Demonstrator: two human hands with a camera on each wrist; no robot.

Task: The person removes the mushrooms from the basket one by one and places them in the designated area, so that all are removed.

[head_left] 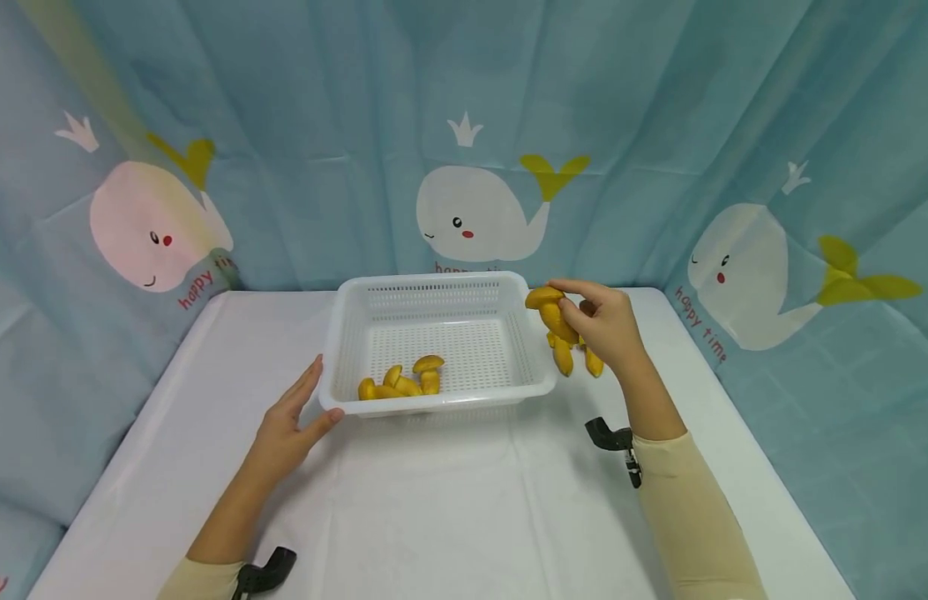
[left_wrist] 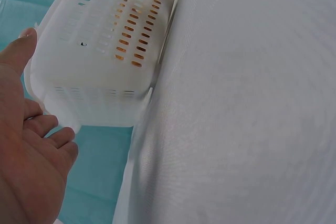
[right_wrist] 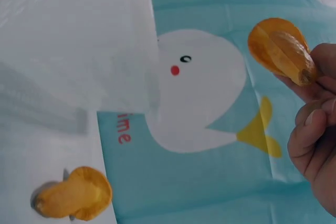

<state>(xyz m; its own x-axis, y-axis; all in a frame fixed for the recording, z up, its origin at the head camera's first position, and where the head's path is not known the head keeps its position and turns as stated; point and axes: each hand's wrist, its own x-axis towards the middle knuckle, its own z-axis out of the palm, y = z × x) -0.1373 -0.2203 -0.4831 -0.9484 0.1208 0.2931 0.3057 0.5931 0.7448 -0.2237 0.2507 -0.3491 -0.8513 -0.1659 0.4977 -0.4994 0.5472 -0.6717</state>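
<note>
A yellow-brown mushroom with a wide cap is pinched between the thumb and fingers of my right hand, raised beside the right rim of a white plastic basket. In the right wrist view, the mushroom's stem end lies at the fingertips. My left hand is at the basket's near left corner, thumb by the front rim and fingers extended along the left side. Several similar mushrooms lie inside the basket at its front left.
More mushrooms lie on the white-covered table right of the basket, partly hidden beneath my right hand. A blue curtain with whale prints stands behind and at both sides. Black wrist mounts stick out from the forearms.
</note>
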